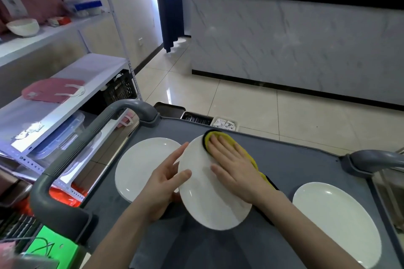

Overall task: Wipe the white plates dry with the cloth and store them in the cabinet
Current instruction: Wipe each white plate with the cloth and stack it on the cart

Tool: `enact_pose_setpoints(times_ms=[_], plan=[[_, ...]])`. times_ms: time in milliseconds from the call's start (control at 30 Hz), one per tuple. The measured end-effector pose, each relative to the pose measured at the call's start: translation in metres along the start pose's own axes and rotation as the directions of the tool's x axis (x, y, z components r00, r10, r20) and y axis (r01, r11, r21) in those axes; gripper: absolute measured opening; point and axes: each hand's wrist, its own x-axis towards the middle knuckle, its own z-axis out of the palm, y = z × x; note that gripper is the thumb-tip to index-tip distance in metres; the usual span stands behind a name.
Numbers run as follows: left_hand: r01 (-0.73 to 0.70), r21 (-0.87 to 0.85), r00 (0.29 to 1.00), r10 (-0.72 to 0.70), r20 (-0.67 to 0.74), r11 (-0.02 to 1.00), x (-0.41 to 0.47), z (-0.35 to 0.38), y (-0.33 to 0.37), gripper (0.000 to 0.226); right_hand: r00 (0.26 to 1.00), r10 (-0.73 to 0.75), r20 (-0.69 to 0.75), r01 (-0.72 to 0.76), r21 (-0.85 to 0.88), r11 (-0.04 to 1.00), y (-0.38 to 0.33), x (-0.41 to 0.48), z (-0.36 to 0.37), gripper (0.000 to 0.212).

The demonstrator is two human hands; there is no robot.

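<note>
Held plate: white plate (209, 194), middle of three, raised at a tilt above the grey cart top (284, 164).
L hand: left hand (166, 179) is closed on the held plate's L rim. Thumb is laid on the face, index is stretched along the rim, other fingers are tucked beneath.
R hand: right hand (231, 166) is laid flat w/ fingers straight, pressed onto the yellow cloth (227, 136). Nothing is clasped.
Cloth: dark-edged, trapped betw. palm & plate at the far-R part. Its tail is hung over the R rim.
Other plates: L plate (142, 166) is lying flat just beside the held one and partly hidden by it. R plate (336, 223) is lying flat, well apart. Wet or dry cannot be told.
Step judged: the face is being wiped. The underside and storing are prob. yet to be done. No cabinet can be identified.
Technique: pressure should be kept even through the whole palm. Overlapping strokes are best run centre to rim, incl. the band under the thumb. The plate should be rotated betw. passes, then flipped.
Risk: a wet glazed rim is likely slippery, so the grip should be kept firm and the tilt low.
Surroundings: shelf rack (65, 85) at L.
</note>
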Motion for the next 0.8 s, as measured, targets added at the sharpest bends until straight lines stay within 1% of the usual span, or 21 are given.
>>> enact_pose_setpoints(times_ms=[100, 167, 233, 300, 367, 467, 533, 633, 733, 800], plan=[[-0.002, -0.05, 1.0, 0.002, 0.005, 0.999, 0.002, -0.005, -0.001, 0.056, 0.986, -0.162, 0.049, 0.162, -0.009, 0.987, -0.027, -0.002, 0.002, 0.057], [-0.014, -0.068, 1.0, 0.013, -0.017, 0.998, 0.004, -0.012, 0.0, 0.056, 0.966, -0.241, 0.093, 0.24, 0.016, 0.971, -0.04, -0.016, 0.01, 0.055], [-0.039, -0.06, 0.998, 0.036, -0.045, 0.997, 0.004, -0.019, 0.002, 0.058, 0.943, -0.3, 0.141, 0.293, 0.069, 0.954, -0.046, -0.035, 0.02, 0.054], [-0.068, -0.033, 0.995, 0.066, -0.068, 0.997, 0.004, -0.025, 0.006, 0.06, 0.927, -0.326, 0.185, 0.314, 0.092, 0.945, -0.042, -0.056, 0.031, 0.054], [-0.085, -0.002, 0.993, 0.085, -0.076, 0.996, 0.004, -0.028, 0.01, 0.062, 0.94, -0.281, 0.194, 0.273, 0.068, 0.96, -0.029, -0.069, 0.038, 0.053], [-0.084, 0.02, 0.995, 0.085, -0.057, 0.996, 0.005, -0.023, 0.016, 0.061, 0.979, -0.128, 0.158, 0.131, -0.005, 0.991, -0.006, -0.068, 0.038, 0.055], [-0.081, 0.033, 0.996, 0.082, -0.035, 0.996, 0.005, -0.018, 0.019, 0.061, 0.994, -0.038, 0.105, 0.04, -0.012, 0.999, 0.006, -0.057, 0.036, 0.056], [-0.072, 0.057, 0.997, 0.071, 0.014, 0.996, 0.003, -0.011, 0.017, 0.06, 0.998, 0.056, -0.017, -0.056, 0.035, 0.998, 0.017, -0.036, 0.028, 0.058], [-0.031, 0.044, 0.998, 0.028, 0.063, 0.999, 0.0, -0.004, 0.008, 0.057, 0.992, 0.089, -0.088, -0.083, 0.071, 0.994, 0.015, -0.015, 0.015, 0.058], [-0.003, 0.026, 0.997, 0.001, 0.08, 1.0, 0.0, 0.0, 0.003, 0.056, 0.994, 0.031, -0.103, -0.028, 0.034, 0.999, 0.004, -0.006, 0.01, 0.056]])
